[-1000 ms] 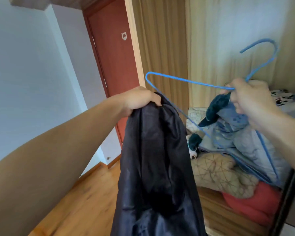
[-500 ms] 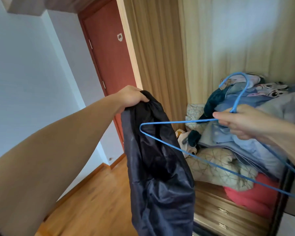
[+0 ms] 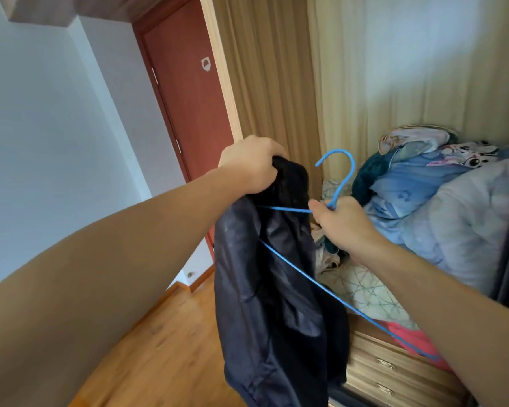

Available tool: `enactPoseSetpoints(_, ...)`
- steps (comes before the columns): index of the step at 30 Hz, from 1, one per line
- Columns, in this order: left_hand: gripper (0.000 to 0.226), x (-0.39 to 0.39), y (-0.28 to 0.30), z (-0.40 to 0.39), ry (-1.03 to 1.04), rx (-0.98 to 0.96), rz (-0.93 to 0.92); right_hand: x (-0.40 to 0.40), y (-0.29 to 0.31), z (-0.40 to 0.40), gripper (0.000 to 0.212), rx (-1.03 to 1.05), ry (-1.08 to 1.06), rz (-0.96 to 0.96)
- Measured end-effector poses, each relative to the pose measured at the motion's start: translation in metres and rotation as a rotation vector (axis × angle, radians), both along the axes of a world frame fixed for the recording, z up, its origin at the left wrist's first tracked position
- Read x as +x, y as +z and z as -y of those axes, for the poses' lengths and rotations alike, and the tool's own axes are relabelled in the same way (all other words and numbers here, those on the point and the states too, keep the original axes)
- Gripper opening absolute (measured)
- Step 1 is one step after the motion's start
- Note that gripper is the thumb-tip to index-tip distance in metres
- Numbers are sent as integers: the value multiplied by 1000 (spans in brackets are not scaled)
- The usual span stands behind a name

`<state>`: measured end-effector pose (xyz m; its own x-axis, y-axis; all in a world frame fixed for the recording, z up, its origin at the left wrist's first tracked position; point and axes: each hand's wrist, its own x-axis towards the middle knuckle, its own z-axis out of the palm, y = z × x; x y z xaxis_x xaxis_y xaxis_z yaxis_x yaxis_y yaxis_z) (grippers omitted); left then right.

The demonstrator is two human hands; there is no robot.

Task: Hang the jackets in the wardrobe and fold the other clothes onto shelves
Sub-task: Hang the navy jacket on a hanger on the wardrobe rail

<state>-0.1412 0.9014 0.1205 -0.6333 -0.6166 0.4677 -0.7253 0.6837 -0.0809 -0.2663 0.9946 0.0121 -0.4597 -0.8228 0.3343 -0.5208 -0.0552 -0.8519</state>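
Note:
A dark navy jacket (image 3: pixel 271 304) hangs in front of me, and my left hand (image 3: pixel 249 164) grips it at its top. My right hand (image 3: pixel 340 223) holds a blue wire hanger (image 3: pixel 343 174) at the base of its hook. The hanger's left arm has slipped into the jacket near its top; its lower bar runs down to the right in front of the cloth. Behind both stands the open wardrobe (image 3: pixel 394 69), its hanging space lit and bare of clothes where visible.
A heap of bedding and clothes (image 3: pixel 441 207) fills the wardrobe's lower shelf, above wooden drawers (image 3: pixel 388 374). A red-brown door (image 3: pixel 188 92) stands left of the wardrobe, with a white wall (image 3: pixel 41 127) and wooden floor (image 3: pixel 165 353) below.
My right hand has lowered the hanger and moved it left, so its left end has gone into the jacket. My left hand keeps holding the jacket's top.

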Motion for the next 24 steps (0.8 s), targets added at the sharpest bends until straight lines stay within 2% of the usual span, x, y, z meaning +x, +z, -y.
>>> enactPoseSetpoints(4,37,2,-9,-4,-65,-31,210,5,6,10,47,-150,30,103)
enactPoseSetpoints(7,30,5,-9,-3,-71,-22,345,7,2,16,43,-189,35,186)
enactPoseSetpoints(11,18,10,-2,3,-103,242,362,10,-2,19,40,-220,50,250)
enactPoseSetpoints(15,15,11,-5,9,-168,454,462,6,-11,22,37,-216,93,349)
enactPoseSetpoints(19,19,1,-15,14,-242,332,525,-1,-23,30,41,-219,142,417)
enactPoseSetpoints(21,15,2,-16,16,-290,236,531,-3,-27,35,45,-239,152,382)
enactPoseSetpoints(22,15,4,-15,16,-303,198,530,-4,-29,38,43,-256,139,326)
enactPoseSetpoints(24,23,12,-15,18,-289,129,530,-7,-39,38,26,-305,107,209)
